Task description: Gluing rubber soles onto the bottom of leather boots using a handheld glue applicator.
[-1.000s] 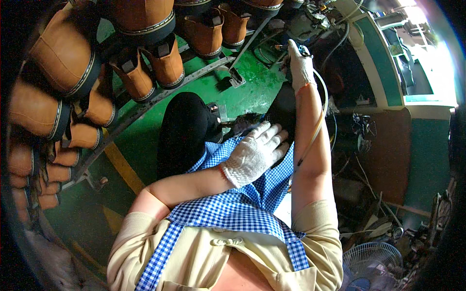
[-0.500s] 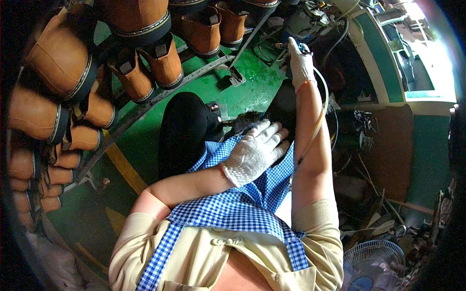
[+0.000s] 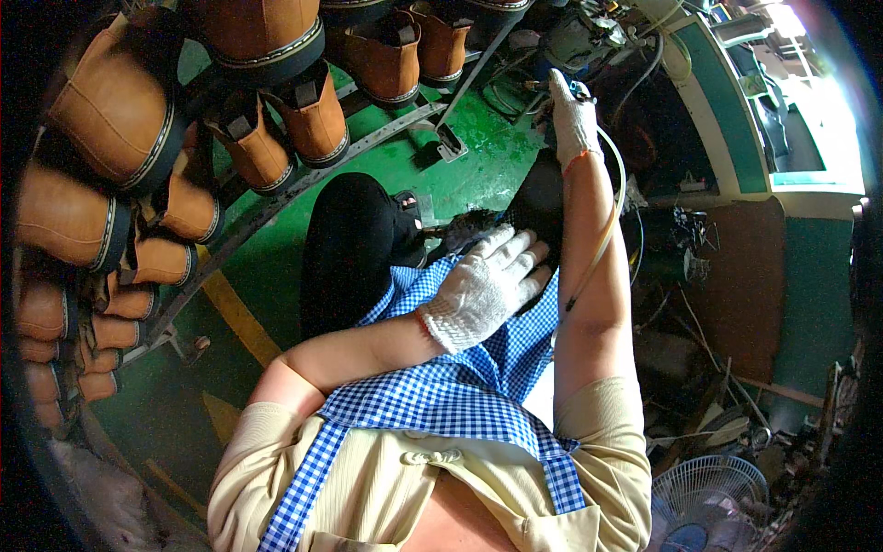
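— Since the right hand (image 3: 575, 129) is far out on a stretched arm, can you tell what its fingers are doing?

— They seem curled tight on a small dark tool (image 3: 579, 91), though part of the grip is hidden from above.

— Which way does the tool lie?

— Right at those fingers, at the hand's twelve o'clock end. One small tip seems to stick out toward nine; the full long axis I can't make out.

— And the other hand?

— The left hand (image 3: 478, 293) lies flat, palm down, over the apron (image 3: 414, 405) and lap, fingers slightly apart and holding nothing. From there the tool is up at one o'clock, well apart, so the right hand is clearly the nearer.

— What runs off the tool?

— A pale hose (image 3: 623, 175). It leaves toward five, bows out beside the wrist, then crosses the forearm toward seven.

— Farther out?

— At twelve from the tool, a machine (image 3: 575, 46); whether it touches the fingertips, I can't tell. Toward ten, across green floor (image 3: 483, 138), brown shoes (image 3: 317, 120) stand on a rack (image 3: 418, 117).

— How does that rack run?

— Slanting from about eight up to two, well apart from both hands. A fan (image 3: 708, 488) stands between four and five from the left one.
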Available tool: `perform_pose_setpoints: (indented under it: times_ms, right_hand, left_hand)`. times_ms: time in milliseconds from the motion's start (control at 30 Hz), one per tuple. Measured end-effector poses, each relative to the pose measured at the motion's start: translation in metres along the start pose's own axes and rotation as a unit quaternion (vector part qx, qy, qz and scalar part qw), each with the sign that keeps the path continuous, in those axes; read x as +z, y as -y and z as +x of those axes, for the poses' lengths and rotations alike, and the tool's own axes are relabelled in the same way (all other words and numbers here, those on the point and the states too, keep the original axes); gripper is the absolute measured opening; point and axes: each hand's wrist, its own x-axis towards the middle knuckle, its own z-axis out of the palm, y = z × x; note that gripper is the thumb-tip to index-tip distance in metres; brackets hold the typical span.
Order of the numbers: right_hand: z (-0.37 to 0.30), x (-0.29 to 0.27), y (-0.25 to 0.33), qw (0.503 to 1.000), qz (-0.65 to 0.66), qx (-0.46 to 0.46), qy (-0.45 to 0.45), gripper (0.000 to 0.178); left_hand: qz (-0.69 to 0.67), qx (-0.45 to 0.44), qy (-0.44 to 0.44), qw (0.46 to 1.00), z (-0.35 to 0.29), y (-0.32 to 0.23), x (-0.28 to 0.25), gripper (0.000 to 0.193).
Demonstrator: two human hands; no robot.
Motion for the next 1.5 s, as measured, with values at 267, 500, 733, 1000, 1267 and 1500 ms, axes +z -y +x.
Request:
perform_pose_setpoints:
  times_ms: [267,500,733,1000,1267,1500]
  right_hand:
    - [-0.0088,0.0012,0.0087,1.000,0.010,0.011,0.002,0.029]
    - [-0.0049,0.0001,0.0055,1.000,-0.002,0.023,-0.010,0.030]
    - [-0.0085,0.0009,0.0100,0.999,-0.011,0.026,-0.018,0.030]
    - [-0.0089,0.0019,0.0103,0.999,-0.002,0.035,-0.023,0.028]
    - [-0.0060,0.0010,0.0071,1.000,-0.003,0.021,-0.020,0.030]
    - [-0.0093,0.0007,0.0108,1.000,-0.005,0.022,-0.021,0.032]
  left_hand:
    - [0.028,0.001,0.022,0.999,0.0005,-0.0004,-0.0022,0.041]
    - [0.012,0.002,0.011,1.000,0.0003,-0.0003,-0.0025,0.040]
    - [0.002,-0.001,0.006,1.000,0.0000,0.0001,-0.0008,0.039]
    - [0.007,0.001,0.006,1.000,0.0006,-0.0001,-0.0025,0.038]
    - [0.020,0.001,0.014,1.000,0.0006,-0.0002,-0.0028,0.040]
    - [0.022,0.001,0.021,1.000,0.0005,-0.0002,-0.0016,0.041]
